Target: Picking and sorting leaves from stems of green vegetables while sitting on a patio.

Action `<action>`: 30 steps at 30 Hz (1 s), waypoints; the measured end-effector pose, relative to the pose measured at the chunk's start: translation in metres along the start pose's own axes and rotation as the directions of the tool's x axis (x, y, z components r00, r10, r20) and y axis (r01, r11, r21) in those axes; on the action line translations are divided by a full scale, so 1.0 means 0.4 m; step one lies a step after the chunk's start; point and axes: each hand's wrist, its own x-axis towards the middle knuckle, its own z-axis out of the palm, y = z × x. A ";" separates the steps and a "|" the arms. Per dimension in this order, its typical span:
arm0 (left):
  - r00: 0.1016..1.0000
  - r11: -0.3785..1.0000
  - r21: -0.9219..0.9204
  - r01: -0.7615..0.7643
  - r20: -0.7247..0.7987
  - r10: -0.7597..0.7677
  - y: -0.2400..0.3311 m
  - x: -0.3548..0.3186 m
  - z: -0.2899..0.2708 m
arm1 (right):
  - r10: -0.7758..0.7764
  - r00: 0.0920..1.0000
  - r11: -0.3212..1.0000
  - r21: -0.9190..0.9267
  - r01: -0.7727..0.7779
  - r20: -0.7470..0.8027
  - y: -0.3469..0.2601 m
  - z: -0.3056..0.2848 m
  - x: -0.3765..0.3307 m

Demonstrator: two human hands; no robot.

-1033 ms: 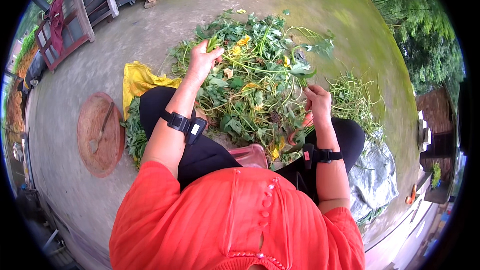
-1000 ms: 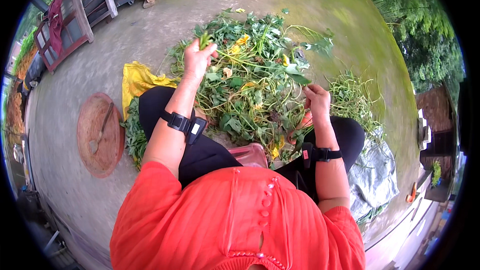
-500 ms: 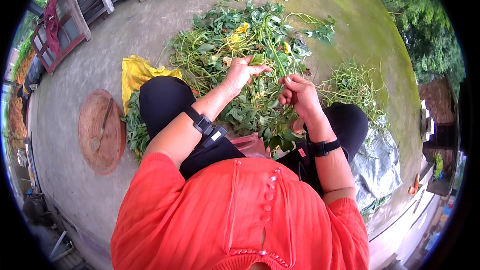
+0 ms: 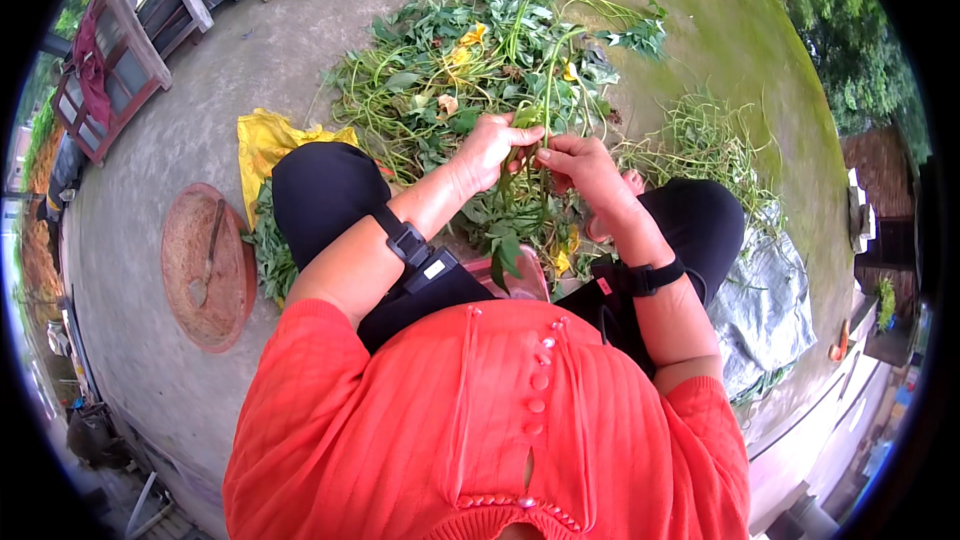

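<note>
Between my knees, a long green leafy stem (image 4: 549, 80) runs upward from my fingers over the heap. My left hand (image 4: 493, 150) is closed with a pale green shoot (image 4: 524, 117) pinched between thumb and finger. Close beside it, almost touching, my right hand (image 4: 578, 162) pinches the long stem. Dark green leaves (image 4: 506, 252) dangle below the two hands. In front lies a broad heap of leafy vines (image 4: 420, 90), with yellow leaves or blossoms (image 4: 472, 37) among the green. Part of a pinkish plastic item (image 4: 532, 275) shows under the hanging leaves.
At left, a round reddish basin (image 4: 180, 280) holds a long-handled tool (image 4: 209, 255). A yellow cloth or bag (image 4: 262, 145) lies by my left knee, above more leaves (image 4: 270, 245). To the right are a pile of thin stems (image 4: 700, 140) and a silvery sheet (image 4: 765, 310).
My right hand has moved left and up to meet my left hand. The leafy end hanging below has shifted left, and the view has tilted slightly.
</note>
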 end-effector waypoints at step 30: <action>0.963 0.939 0.294 0.180 -0.249 -0.106 -0.071 0.016 -0.016 | -0.327 0.902 0.787 -0.609 0.095 -0.282 0.100 0.009 0.023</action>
